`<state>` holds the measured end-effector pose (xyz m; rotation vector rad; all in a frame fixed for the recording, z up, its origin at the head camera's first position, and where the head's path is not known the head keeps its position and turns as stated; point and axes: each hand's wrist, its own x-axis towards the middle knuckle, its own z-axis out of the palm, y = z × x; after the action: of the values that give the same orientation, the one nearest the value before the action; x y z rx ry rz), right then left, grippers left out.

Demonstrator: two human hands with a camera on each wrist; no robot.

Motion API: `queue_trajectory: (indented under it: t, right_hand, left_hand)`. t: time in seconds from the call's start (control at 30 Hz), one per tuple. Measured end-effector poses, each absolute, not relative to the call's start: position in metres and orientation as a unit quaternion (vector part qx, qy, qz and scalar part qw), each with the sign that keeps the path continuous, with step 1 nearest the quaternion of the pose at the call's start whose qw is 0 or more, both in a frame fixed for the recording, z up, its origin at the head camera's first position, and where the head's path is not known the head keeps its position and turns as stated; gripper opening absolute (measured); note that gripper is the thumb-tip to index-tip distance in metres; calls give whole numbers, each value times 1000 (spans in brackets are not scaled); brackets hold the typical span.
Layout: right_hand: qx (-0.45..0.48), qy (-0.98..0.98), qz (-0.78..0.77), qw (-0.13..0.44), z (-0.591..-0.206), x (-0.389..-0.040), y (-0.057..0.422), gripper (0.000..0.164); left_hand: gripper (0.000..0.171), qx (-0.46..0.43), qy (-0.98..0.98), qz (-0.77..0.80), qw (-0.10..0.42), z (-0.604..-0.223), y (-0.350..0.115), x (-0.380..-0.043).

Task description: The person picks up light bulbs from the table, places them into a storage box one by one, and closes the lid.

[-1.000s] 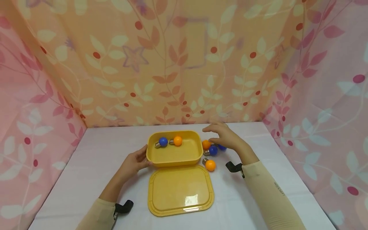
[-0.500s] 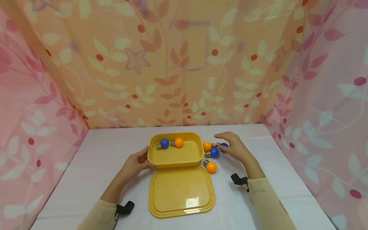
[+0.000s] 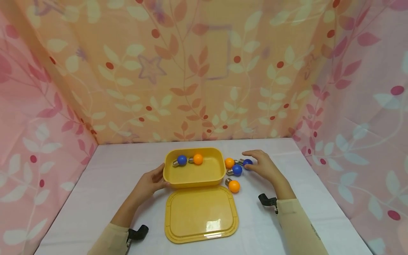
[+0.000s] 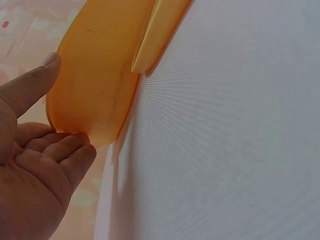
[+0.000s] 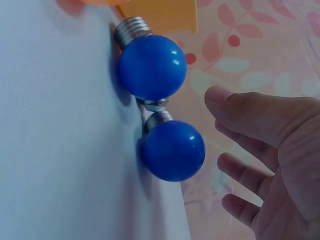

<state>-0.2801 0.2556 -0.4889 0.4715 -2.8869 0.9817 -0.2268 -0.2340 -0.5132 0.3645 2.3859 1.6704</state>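
Observation:
A yellow plastic box [image 3: 194, 175] holds a blue light bulb [image 3: 182, 160] and an orange light bulb [image 3: 198, 159]. My left hand [image 3: 149, 184] grips the box's left end, the thumb at its front corner; the left wrist view has thumb and bent fingers against the box wall [image 4: 95, 75]. To the right of the box lie several more bulbs. My right hand [image 3: 264, 166] hovers at the outermost blue bulb [image 3: 247, 163], thumb and fingers spread. In the right wrist view a gap shows between the fingers and this blue bulb [image 5: 174, 151], with another blue bulb [image 5: 152, 67] beyond it.
A yellow lid [image 3: 201, 214] lies flat in front of the box. Two orange bulbs, one near the box's right wall [image 3: 229, 163] and one farther forward [image 3: 234, 186], rest on the white tabletop [image 3: 280, 226]. Patterned cloth [image 3: 204, 88] encloses the back and sides.
My right hand has moved right and lowered from above the bulb group to the outermost blue bulb. The left hand keeps its place on the box. The view has tilted slightly.

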Motion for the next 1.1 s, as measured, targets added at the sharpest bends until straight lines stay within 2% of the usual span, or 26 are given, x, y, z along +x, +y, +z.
queue_trajectory:
  t: [0.57, 1.1]
  right_hand:
    - [117, -945, 306, -3, -514, -282, 271, 54]
    - [116, -942, 316, -9, -517, -292, 271, 50]
  left_hand:
    - [95, 114, 809, 566, 111, -516, -232, -225]
    - [95, 117, 818, 554, 100, -514, -234, -227]
